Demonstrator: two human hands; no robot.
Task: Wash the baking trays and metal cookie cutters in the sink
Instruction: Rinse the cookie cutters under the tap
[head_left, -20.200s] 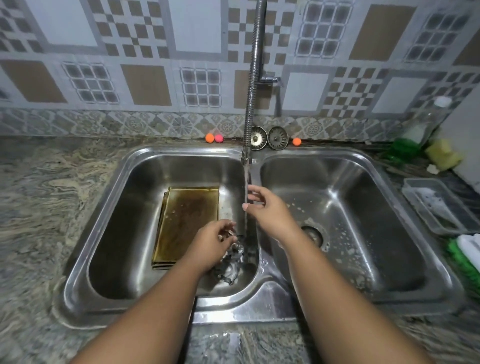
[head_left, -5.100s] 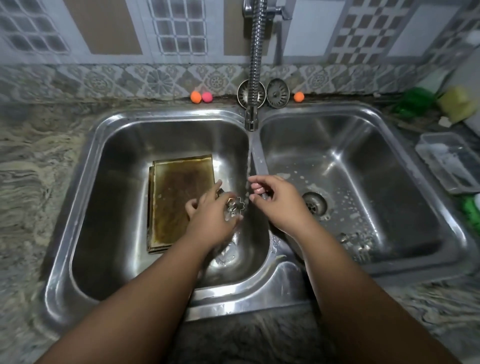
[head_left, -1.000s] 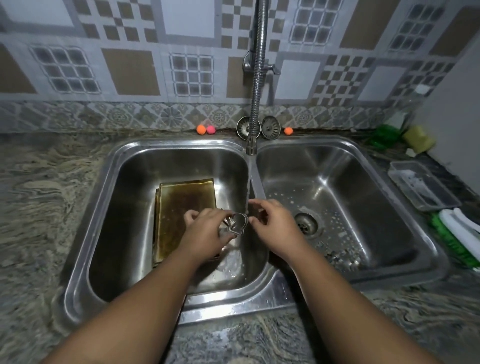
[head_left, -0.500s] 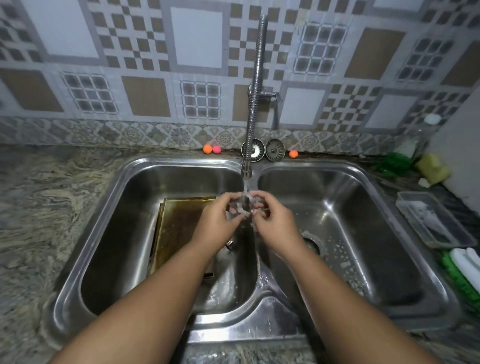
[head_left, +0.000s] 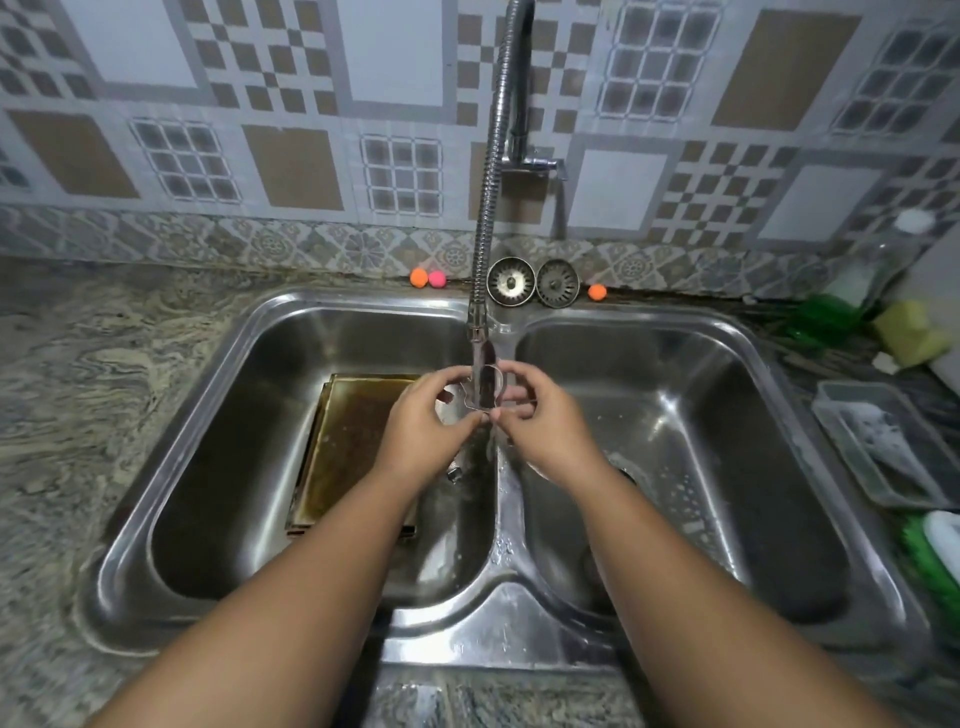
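Observation:
Both my hands hold one metal cookie cutter (head_left: 484, 388) under the water running from the flexible tap (head_left: 488, 218), above the divider of the double sink (head_left: 498, 597). My left hand (head_left: 423, 421) pinches its left side and my right hand (head_left: 540, 421) pinches its right side. Stacked brown baking trays (head_left: 348, 441) lie flat in the left basin, partly hidden by my left forearm. A small metal piece (head_left: 454, 473) lies in the left basin below my hands.
Two sink strainers (head_left: 535, 281) and small orange and pink balls (head_left: 427, 277) sit on the ledge behind the sink. On the right counter are a clear plastic container (head_left: 883, 447), a yellow sponge (head_left: 909, 332), a green scrubber (head_left: 826, 314) and a brush (head_left: 935, 551).
My hands have raised the cookie cutter from low over the left basin up under the tap's stream and now hold it from both sides.

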